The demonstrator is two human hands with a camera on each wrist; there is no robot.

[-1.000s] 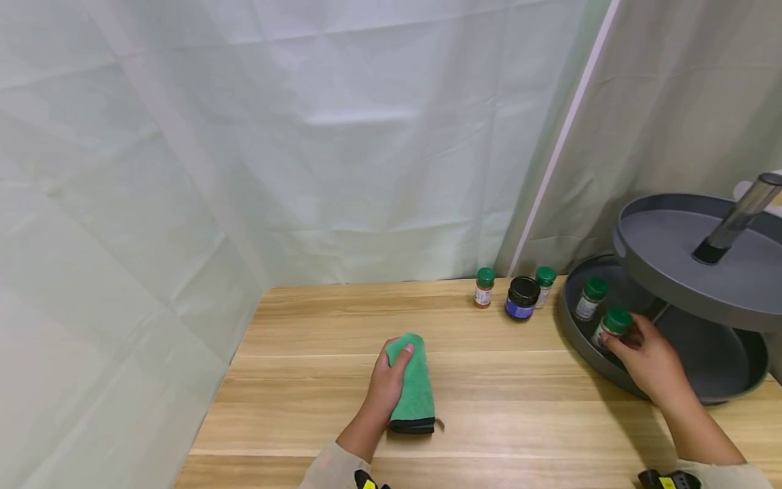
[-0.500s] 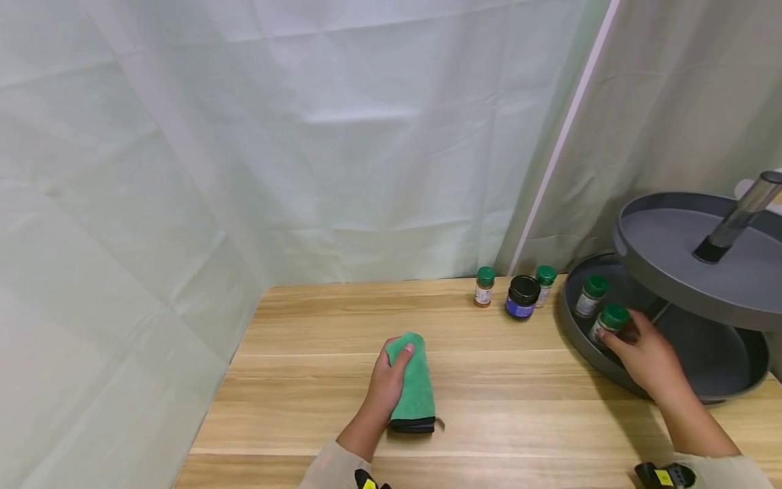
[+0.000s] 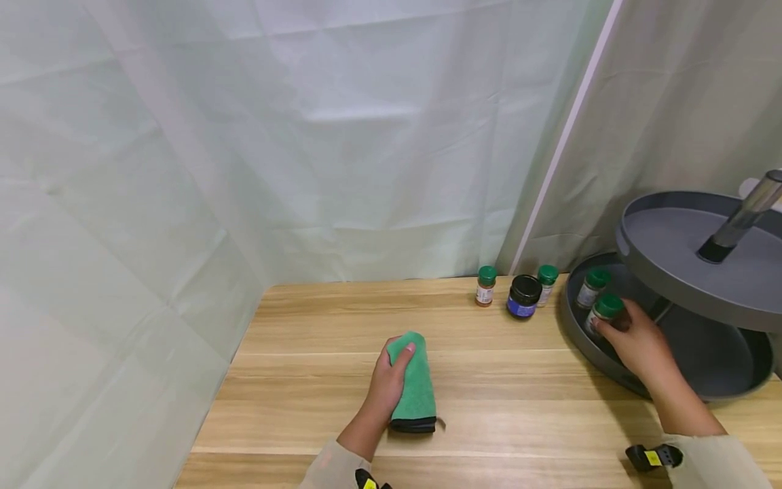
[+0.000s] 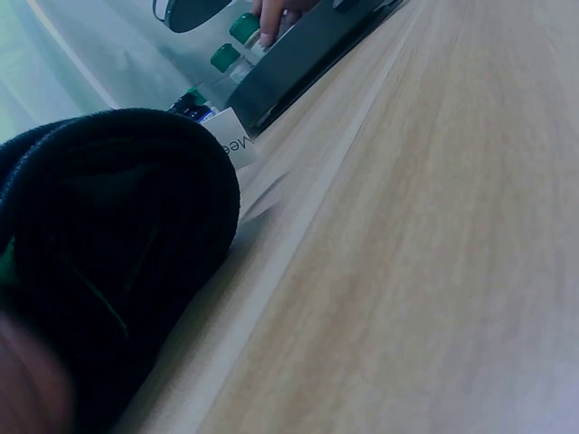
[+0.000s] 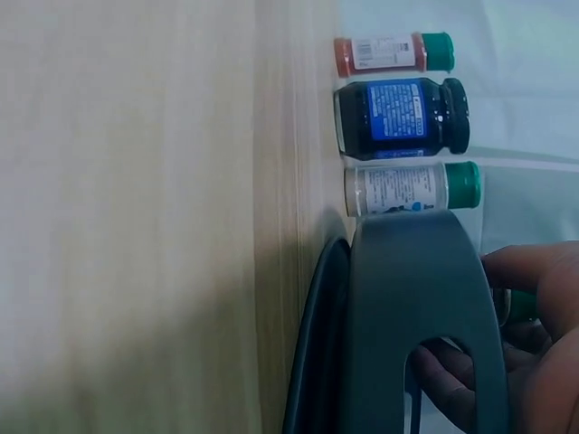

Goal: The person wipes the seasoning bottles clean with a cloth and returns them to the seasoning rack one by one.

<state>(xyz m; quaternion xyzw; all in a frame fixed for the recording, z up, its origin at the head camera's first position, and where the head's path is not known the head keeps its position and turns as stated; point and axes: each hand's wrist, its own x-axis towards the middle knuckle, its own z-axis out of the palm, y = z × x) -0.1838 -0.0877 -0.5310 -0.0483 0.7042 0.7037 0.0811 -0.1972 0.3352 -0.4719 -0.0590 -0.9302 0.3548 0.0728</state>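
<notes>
My left hand grips a rolled green cloth with black edging, on the wooden table. Its dark end fills much of the left wrist view. Over the lower tier of a grey two-tier round tray, my right hand holds a small green-lidded spice jar between thumb and fingers. Right behind it is a second green-lidded spice jar, also in that tier. Whether the two jars touch, or the held one rests on the tier floor, I cannot tell. In the right wrist view the tray wall hides part of the hand.
The upper tier with its post overhangs the lower one on the right. Along the back edge stand a spice jar with reddish contents, a dark jar with a blue label and another green-lidded spice jar. A curtain hangs behind.
My right hand has moved slightly left and toward the back with the spice jar, bringing it closer to the other one in the tier. The left hand and cloth have stayed put.
</notes>
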